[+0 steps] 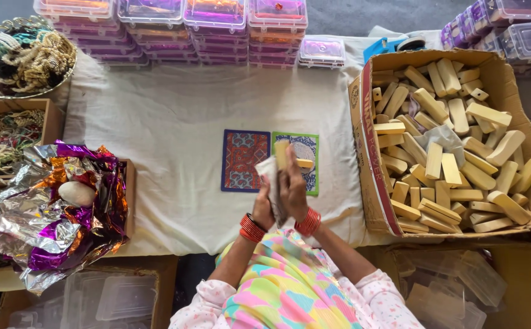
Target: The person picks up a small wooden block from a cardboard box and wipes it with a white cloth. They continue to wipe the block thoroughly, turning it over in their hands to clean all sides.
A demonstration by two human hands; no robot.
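Holding: right hand (294, 186) closing around a pale wooden block (285, 156), raised just above the two cards; left hand (265, 204) pressing a white cloth (270, 173) against that block, fingers curled on it

Lying flat on the white table sheet (168, 122): two patterned rectangular cards, touching side by side — red and blue card (244, 159), green-bordered card (312, 159) partly hidden under the hands

Standing at the right: open cardboard box (369, 158), red printing running down its side wall, heaped with wooden blocks (454, 146) too many to count

Stacking along the far edge: clear lidded plastic boxes (217, 24), purple and pink contents, in about five columns

Sitting at the left: crumpled foil wrap (64, 213), silver, purple and orange; metal tray of bangles (25, 55)
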